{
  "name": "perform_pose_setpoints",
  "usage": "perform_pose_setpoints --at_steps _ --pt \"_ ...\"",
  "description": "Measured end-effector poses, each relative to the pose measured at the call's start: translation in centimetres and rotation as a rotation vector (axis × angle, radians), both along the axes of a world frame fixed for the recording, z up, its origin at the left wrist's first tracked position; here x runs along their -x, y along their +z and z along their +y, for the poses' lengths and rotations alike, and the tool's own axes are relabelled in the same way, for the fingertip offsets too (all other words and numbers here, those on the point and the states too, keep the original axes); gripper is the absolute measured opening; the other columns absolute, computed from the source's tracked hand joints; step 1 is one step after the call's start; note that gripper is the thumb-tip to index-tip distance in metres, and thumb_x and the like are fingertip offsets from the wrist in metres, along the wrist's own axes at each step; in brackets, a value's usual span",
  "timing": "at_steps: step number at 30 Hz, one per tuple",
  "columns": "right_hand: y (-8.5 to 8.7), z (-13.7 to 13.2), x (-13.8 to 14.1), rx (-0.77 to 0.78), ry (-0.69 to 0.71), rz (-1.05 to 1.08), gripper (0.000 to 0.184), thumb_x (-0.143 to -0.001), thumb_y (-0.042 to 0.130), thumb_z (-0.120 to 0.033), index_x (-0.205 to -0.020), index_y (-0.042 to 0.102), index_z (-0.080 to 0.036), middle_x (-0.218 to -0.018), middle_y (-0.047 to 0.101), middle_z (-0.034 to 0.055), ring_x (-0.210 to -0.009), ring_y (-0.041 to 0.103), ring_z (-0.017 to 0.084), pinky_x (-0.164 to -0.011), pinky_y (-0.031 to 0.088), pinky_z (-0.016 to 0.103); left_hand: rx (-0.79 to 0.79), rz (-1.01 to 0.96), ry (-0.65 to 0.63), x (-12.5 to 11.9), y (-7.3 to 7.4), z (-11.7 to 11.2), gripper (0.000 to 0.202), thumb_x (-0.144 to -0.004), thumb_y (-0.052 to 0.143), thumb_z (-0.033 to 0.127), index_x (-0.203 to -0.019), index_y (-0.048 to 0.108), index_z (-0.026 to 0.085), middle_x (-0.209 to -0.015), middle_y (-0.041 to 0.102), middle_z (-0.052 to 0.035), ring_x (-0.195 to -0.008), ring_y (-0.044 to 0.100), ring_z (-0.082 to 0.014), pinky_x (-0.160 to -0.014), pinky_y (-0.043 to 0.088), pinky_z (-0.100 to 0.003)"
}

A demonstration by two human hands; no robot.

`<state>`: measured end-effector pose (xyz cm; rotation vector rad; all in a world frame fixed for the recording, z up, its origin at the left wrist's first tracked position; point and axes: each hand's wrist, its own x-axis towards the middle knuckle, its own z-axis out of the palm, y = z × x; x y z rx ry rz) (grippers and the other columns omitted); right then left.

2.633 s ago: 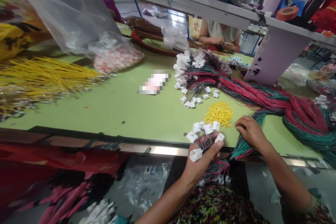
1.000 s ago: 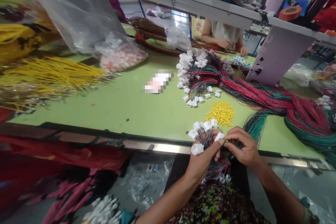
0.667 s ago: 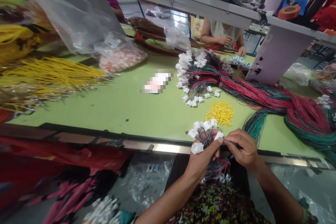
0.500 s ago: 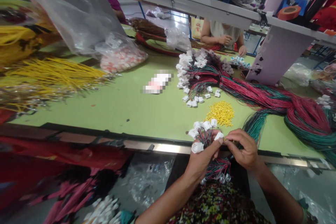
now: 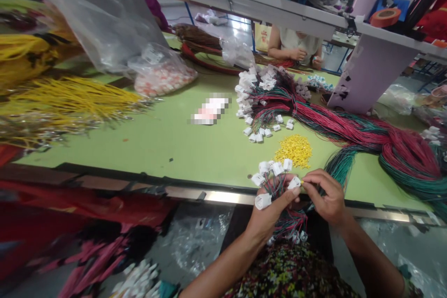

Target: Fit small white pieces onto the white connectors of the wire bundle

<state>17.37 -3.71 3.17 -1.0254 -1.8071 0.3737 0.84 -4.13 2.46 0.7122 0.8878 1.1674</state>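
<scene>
Centrally, the left hand (image 5: 267,221) clenches a bundle of white-connector wire harnesses (image 5: 275,184); the right hand (image 5: 324,198) pinches something too small to tell, over a pale-green workbench (image 5: 157,149) beneath a long white overhead shelf (image 5: 223,0).

In front of me runs a green table (image 5: 146,149). On my left a bunch of yellow wires (image 5: 77,100) lies on it, and beyond them sits a plastic bag (image 5: 160,79) of pink and white parts. A shelf (image 5: 223,2) crosses above the table, with a roll of orange tape (image 5: 380,17) at its right end, and a co-worker (image 5: 295,39) sits across from me.
</scene>
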Motion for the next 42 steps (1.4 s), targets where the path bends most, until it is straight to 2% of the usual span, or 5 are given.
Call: perform_pose_setpoints --at_steps 4,10,19,30,42 --pt "0.7 -0.8 0.4 0.189 -0.004 0.163 0.009 -0.094 0.065 -0.02 -0.092 0.074 -0.023 -0.083 0.071 0.0041 -0.075 0.066 0.017 -0.069 0.055 0.03 -0.064 0.083 0.018 0.3 0.1 -0.2 0.025 -0.068 0.088 0.029 -0.088 0.077 0.019 -0.09 0.077 -0.0055 -0.083 0.07 -0.0198 -0.084 0.059 -0.034" --pt "1.8 -1.4 0.5 0.229 0.019 0.12 0.01 -0.094 0.066 -0.02 -0.091 0.076 -0.023 -0.083 0.071 0.0036 -0.077 0.066 0.017 -0.07 0.055 0.029 -0.181 0.127 -0.019 0.4 -0.4 -0.3 0.019 -0.073 0.084 0.029 -0.088 0.076 0.021 -0.079 0.074 -0.0044 -0.072 0.066 -0.0194 -0.071 0.059 -0.034" --pt "2.0 -1.1 0.0 0.255 0.066 0.122 0.008 -0.09 0.07 -0.021 -0.089 0.078 -0.024 -0.081 0.072 0.0032 -0.076 0.067 0.017 -0.068 0.055 0.028 -0.275 0.252 0.046 0.6 -0.4 -0.4 0.012 -0.076 0.081 0.027 -0.087 0.077 0.023 -0.084 0.076 -0.0063 -0.078 0.069 -0.0235 -0.078 0.059 -0.038" --pt "1.2 -0.6 -0.1 0.804 0.093 0.476 0.03 -0.078 0.083 -0.046 -0.083 0.071 -0.02 -0.06 0.063 -0.0035 -0.051 0.058 0.01 -0.047 0.048 0.02 -0.305 0.268 0.022 0.5 -1.4 -0.3 0.012 -0.074 0.082 0.028 -0.085 0.081 0.024 -0.082 0.078 -0.0067 -0.077 0.07 -0.0249 -0.08 0.059 -0.042" --pt "0.7 -0.7 0.1 0.466 0.102 0.402 0.006 -0.084 0.08 -0.029 -0.085 0.077 -0.024 -0.085 0.069 0.0016 -0.08 0.066 0.015 -0.071 0.053 0.024 -0.291 0.298 0.016 0.5 0.7 -0.6 0.009 -0.075 0.081 0.024 -0.083 0.08 0.024 -0.087 0.08 -0.0066 -0.084 0.072 -0.0263 -0.088 0.058 -0.043"
